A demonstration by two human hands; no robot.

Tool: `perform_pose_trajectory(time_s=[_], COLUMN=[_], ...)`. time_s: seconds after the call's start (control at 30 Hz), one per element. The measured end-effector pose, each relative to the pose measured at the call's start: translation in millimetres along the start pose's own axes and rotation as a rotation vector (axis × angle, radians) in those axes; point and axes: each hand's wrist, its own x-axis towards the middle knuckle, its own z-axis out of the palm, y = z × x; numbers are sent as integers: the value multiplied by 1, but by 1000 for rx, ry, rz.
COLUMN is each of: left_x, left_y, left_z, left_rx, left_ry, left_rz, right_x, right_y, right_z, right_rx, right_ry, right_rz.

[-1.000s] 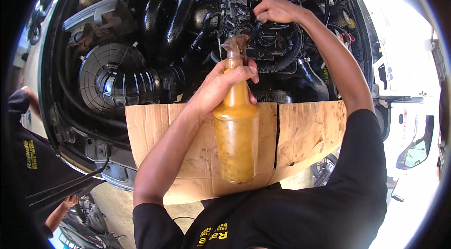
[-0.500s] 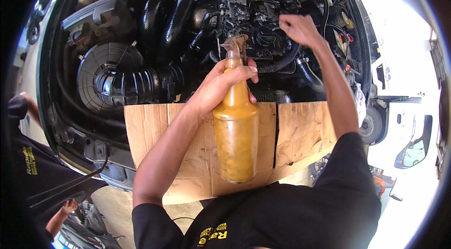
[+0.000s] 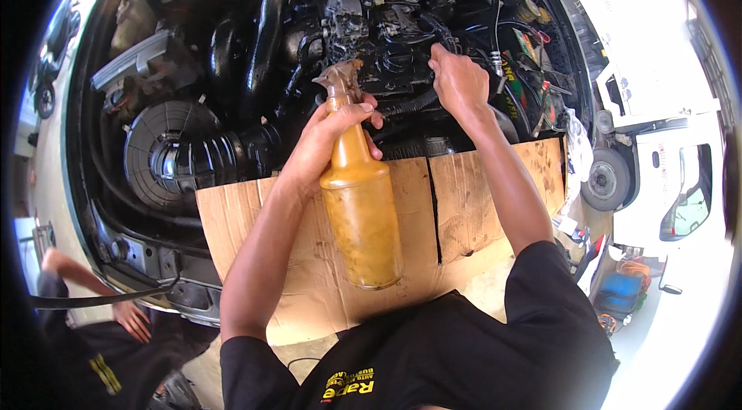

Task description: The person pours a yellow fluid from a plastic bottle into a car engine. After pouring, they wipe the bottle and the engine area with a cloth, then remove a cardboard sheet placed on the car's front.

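My left hand (image 3: 315,139) is wrapped round the neck of a spray bottle (image 3: 362,217) of cloudy yellow-brown liquid. The bottle leans slightly, its grimy trigger head (image 3: 338,79) up by the engine and its base toward me. Over the right part of the dark, wet-looking engine (image 3: 394,62), my right hand (image 3: 464,89) is closed, fingers curled. Whatever it may grip is hidden. Below both forearms, a cardboard sheet (image 3: 471,201) covers the front edge of the engine bay.
A round black air filter housing (image 3: 166,151) and ribbed intake duct lie left. Black hoses (image 3: 267,31) cross the engine. A co-worker's hand (image 3: 133,321) shows at lower left, near the car's front. A white vehicle (image 3: 665,170) stands at right.
My right hand has come left and a little nearer, over the engine. The view has shifted, and the bottle stays in my left hand. The co-worker at left has moved an arm.
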Motion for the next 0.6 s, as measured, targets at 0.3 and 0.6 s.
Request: perform_pose_trajectory(time_s=[0.3, 0.6], left_x=[1, -2], left_y=[-1, 3], left_z=[-1, 5], left_rx=[4, 3], left_ry=[-24, -22], left_rz=[20, 11], right_x=[-21, -15], right_y=[-2, -32], right_z=[1, -2], right_rx=[-15, -21], right_ry=[-3, -17], right_rz=[67, 77])
